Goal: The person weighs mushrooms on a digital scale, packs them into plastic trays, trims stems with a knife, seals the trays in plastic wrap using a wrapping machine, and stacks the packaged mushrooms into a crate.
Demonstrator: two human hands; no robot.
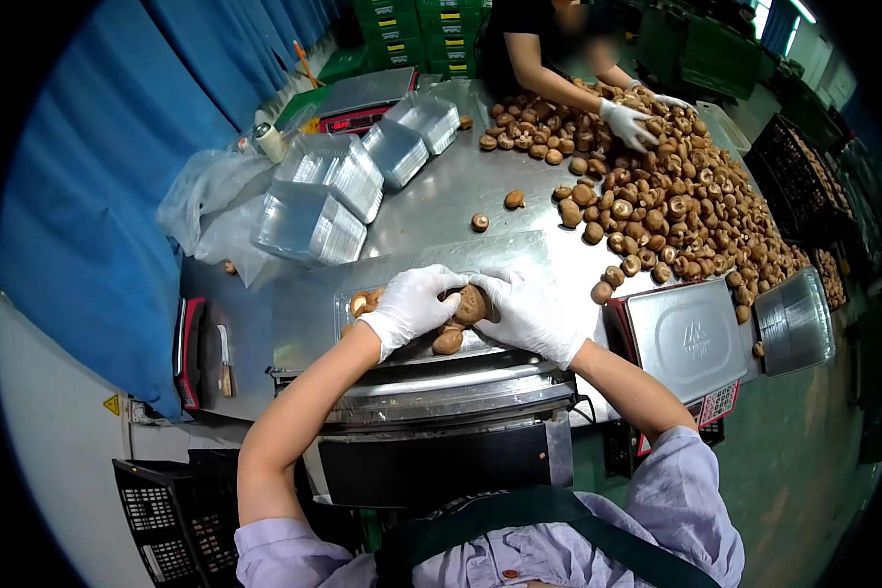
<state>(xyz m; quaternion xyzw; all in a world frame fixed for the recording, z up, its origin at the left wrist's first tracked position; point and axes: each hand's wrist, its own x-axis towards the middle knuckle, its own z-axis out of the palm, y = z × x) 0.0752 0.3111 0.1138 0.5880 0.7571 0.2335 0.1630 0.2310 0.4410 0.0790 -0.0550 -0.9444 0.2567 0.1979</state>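
Observation:
In white gloves, both my hands are over a clear plastic tray (341,316) on the metal wrapping surface in front of me. A large brown shiitake mushroom (471,306) sits between them. My right hand (527,316) curls its fingers and thumb around its right side. From the left, my left hand (414,306) has its fingers bent against the same mushroom, with the fingertips partly hidden. Another mushroom (448,341) lies below my left fingers, and a few paler ones (365,302) show at the tray's left end.
A big mushroom pile (686,211) covers the table's right side, where a co-worker's gloved hand (629,124) reaches in. Stacked clear trays (309,223) stand at the back left. A scale (684,333) is at right, a knife (225,361) at left, black crates (181,514) below.

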